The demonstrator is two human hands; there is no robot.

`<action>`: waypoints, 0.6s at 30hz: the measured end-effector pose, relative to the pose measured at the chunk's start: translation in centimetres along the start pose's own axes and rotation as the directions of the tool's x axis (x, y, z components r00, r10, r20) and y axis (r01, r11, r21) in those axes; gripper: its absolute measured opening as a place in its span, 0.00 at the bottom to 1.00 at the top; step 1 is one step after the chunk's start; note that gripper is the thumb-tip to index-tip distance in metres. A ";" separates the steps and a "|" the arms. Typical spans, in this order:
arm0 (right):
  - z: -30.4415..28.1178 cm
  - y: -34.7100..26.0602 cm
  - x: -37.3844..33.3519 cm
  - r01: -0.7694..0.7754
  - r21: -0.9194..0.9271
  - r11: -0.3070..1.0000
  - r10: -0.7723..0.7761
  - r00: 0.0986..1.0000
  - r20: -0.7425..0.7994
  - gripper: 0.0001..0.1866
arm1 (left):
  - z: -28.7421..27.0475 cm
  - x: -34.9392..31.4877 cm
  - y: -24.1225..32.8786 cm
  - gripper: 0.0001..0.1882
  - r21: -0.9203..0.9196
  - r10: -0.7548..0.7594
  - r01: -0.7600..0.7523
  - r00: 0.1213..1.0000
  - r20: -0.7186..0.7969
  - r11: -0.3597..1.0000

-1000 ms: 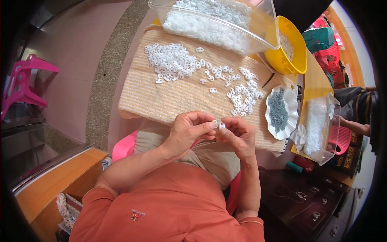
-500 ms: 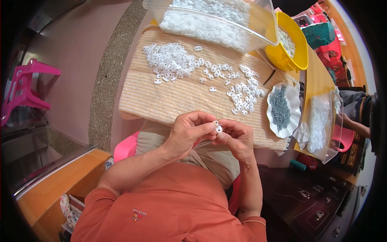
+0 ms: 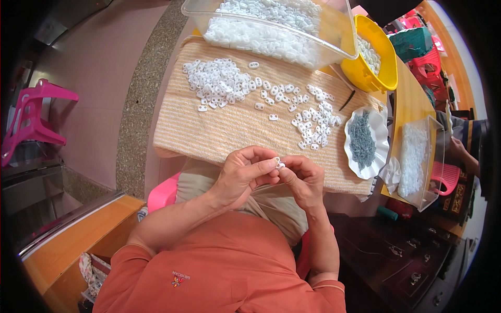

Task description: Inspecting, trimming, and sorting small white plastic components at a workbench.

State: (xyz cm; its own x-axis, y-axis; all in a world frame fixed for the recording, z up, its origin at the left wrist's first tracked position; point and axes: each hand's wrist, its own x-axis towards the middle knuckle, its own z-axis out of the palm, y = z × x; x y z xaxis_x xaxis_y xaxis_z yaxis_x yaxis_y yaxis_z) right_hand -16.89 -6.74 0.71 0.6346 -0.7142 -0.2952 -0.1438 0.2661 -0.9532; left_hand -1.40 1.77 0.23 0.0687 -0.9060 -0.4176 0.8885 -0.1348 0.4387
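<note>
My left hand [image 3: 241, 175] and my right hand [image 3: 302, 179] meet over my lap, just off the near edge of the towel-covered table [image 3: 209, 136]. Between their fingertips is a small white plastic piece [image 3: 281, 165], pinched from both sides and partly hidden by the fingers. On the towel lies a large heap of white two-holed plastic pieces [image 3: 216, 83] at the left. A looser group of like pieces [image 3: 315, 125] spreads toward the right. A white scalloped dish [image 3: 383, 136] at the right holds many small grey metal parts [image 3: 361, 141].
A clear plastic bin [image 3: 334, 47] full of white pieces stands at the far edge. Beside it is a yellow basket [image 3: 389, 70] with pale pieces. A dark-tipped thin tool [image 3: 348, 100] lies near it. At the right stand another clear bin [image 3: 433, 172] and a person's hand [image 3: 459, 148].
My fingers have turned the white piece slightly, so less of it shows. Both hands stay in nearly the same place. The other person's hand at the right has shifted.
</note>
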 end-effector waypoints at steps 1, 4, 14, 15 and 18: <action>-0.1 0.3 -0.1 -0.015 -0.010 1.000 0.014 0.999 -0.035 0.08 | 0.0 0.0 0.0 0.07 0.002 0.003 -0.003 1.000 0.017 1.000; -0.9 1.6 0.1 -0.004 -0.055 0.998 0.002 0.999 -0.039 0.10 | 0.0 0.0 0.0 0.07 0.007 0.008 -0.008 1.000 0.026 1.000; -1.1 0.3 0.3 0.045 -0.085 0.995 -0.036 0.994 0.107 0.15 | -0.3 0.3 -0.3 0.07 0.029 0.055 -0.056 0.998 0.037 0.998; -1.2 0.5 0.3 0.044 -0.084 0.995 -0.035 0.994 0.106 0.15 | -0.2 0.2 -0.3 0.07 0.030 0.054 -0.055 0.998 0.037 0.998; -1.3 0.8 0.2 0.043 -0.080 0.996 -0.035 0.995 0.089 0.16 | 0.0 0.2 -0.2 0.07 0.063 0.056 -0.057 0.998 0.028 0.996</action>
State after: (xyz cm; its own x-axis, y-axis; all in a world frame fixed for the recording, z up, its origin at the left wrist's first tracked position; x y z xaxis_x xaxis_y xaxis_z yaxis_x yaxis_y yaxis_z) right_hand -17.90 -7.53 -0.23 0.7042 -0.6629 -0.2543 -0.1772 0.1827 -0.9671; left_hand -1.58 1.66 0.08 0.1055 -0.9229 -0.3703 0.8525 -0.1078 0.5115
